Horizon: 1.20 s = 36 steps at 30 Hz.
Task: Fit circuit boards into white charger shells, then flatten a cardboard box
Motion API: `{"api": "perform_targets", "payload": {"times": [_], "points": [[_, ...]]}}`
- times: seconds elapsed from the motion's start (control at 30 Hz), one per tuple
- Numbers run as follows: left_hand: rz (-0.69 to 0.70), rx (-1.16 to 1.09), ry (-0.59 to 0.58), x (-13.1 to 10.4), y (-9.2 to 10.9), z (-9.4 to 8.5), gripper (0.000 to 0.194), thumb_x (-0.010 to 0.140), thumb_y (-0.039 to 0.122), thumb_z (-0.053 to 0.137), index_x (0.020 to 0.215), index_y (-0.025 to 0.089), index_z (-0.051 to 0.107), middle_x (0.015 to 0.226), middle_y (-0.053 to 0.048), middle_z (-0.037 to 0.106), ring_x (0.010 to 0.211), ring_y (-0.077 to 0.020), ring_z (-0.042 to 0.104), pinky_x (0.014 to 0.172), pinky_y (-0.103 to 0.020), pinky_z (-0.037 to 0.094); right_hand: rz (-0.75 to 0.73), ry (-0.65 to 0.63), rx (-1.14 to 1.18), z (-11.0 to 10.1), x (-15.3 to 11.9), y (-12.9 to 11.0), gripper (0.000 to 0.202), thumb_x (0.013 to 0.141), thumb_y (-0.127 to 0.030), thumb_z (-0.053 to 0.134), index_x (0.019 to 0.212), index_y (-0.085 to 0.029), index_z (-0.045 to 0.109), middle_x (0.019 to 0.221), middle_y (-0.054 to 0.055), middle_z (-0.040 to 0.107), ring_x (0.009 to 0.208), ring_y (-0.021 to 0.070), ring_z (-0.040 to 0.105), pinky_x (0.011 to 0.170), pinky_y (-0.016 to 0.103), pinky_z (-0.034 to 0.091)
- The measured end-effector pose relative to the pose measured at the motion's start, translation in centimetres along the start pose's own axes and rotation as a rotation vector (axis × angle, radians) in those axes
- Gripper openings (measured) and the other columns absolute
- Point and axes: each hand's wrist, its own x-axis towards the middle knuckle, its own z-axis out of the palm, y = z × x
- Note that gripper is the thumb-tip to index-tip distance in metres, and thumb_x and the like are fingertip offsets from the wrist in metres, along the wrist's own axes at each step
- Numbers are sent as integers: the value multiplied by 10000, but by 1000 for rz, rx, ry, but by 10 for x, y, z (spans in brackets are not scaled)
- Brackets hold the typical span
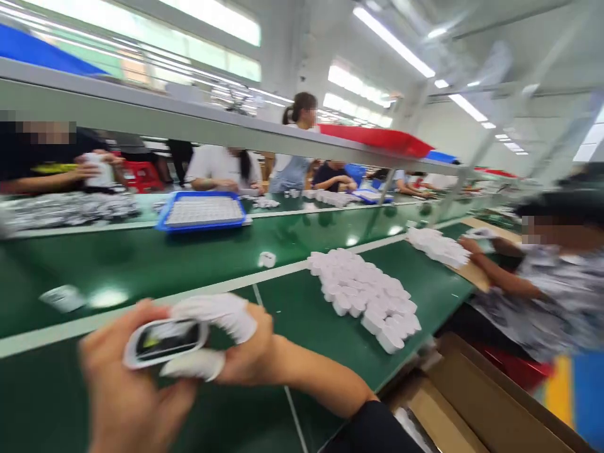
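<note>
A small white oval casing [128, 352] with a glossy black face is held up before me above the green bench. My left hand [127, 384] grips it from the left side, fingers and thumb curled round its edge. White covers wrap the thumb and a finger of my right hand [252, 343], which closes on the casing's right end. Part of the casing's far side is hidden by the fingers. To the right, a spread of white rounded pieces [358, 283] lies on the bench.
One white piece [267, 259] and a flat pale item [63, 298] lie on the green belt [198, 251]. Beyond stands a blue tray [163, 220] of white parts. A co-worker [561, 277] sits at right, near an open cardboard box [491, 390]. A shelf rail [189, 119] crosses overhead.
</note>
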Motion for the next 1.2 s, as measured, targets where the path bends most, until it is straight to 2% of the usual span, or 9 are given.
{"api": "perform_targets", "payload": {"times": [0.03, 0.1, 0.17, 0.4, 0.63, 0.77, 1.03, 1.13, 1.2], "points": [[30, 74, 9, 0, 1, -6, 551, 669, 264, 791, 1191, 228, 618, 1029, -59, 609, 925, -251, 560, 856, -430, 488, -85, 39, 78, -2, -1, -1, 574, 670, -291, 890, 1182, -236, 637, 1140, 40, 740, 1056, 171, 698, 989, 234, 534], [116, 94, -10, 1, 9, -10, 679, 724, 171, 697, 1366, 225, 481, 1118, -82, 578, 1008, -250, 554, 831, -391, 512, -259, 159, 185, -5, -2, 0, 515, 790, -284, 804, 1257, -248, 590, 1136, 69, 737, 1071, 204, 693, 968, 322, 567], [110, 82, -33, 4, 17, -7, 699, 779, 123, 643, 1422, 228, 389, 1136, -84, 552, 1040, -221, 541, 843, -357, 533, -338, 228, 229, -6, -2, -1, 498, 845, -277, 751, 1304, -278, 558, 1109, 70, 738, 1054, 218, 695, 918, 366, 595], [127, 56, -44, 9, 30, 0, 679, 841, 98, 628, 1446, 205, 339, 1057, -85, 549, 999, -189, 538, 818, -318, 562, -327, 241, 108, -11, -3, -8, 517, 864, -243, 717, 1349, -283, 541, 1071, 97, 717, 976, 269, 691, 784, 436, 625], [260, 186, -28, 8, 31, -4, 718, 828, 58, 625, 1469, 84, 303, 1109, -136, 527, 1032, -201, 529, 876, -309, 537, -504, 238, -159, -15, -4, -7, 423, 969, -229, 549, 1389, -187, 538, 1102, 155, 670, 1040, 251, 655, 766, 377, 628], [223, 265, -63, 10, 33, -2, 706, 823, 22, 595, 1459, 59, 291, 1083, -141, 545, 1026, -208, 520, 890, -325, 534, -440, 228, -110, -12, -1, -3, 365, 969, -218, 542, 1332, -222, 576, 1091, 131, 668, 984, 242, 665, 742, 389, 620], [64, 290, -240, 22, 25, -7, 568, 856, 23, 475, 1401, 90, 330, 1099, -135, 536, 989, -200, 559, 882, -327, 546, -273, 109, -16, -6, 5, 14, 361, 971, -201, 518, 1322, -280, 550, 1165, 94, 640, 1081, 242, 641, 881, 416, 585], [23, 332, -171, 35, 19, -20, 517, 897, 86, 534, 1380, 144, 360, 1127, -125, 544, 1028, -203, 583, 895, -328, 542, -87, 23, 103, 2, 8, 27, 482, 989, -276, 482, 1455, -252, 361, 1224, 116, 613, 1018, 222, 654, 880, 426, 584], [12, 389, -75, 42, 15, -32, 526, 898, 138, 597, 1375, 176, 378, 1158, -119, 541, 1052, -209, 588, 894, -329, 542, -81, -182, 31, 14, 3, 36, 473, 960, -239, 506, 1419, -220, 389, 1156, 107, 647, 905, 201, 667, 815, 399, 597]]}}
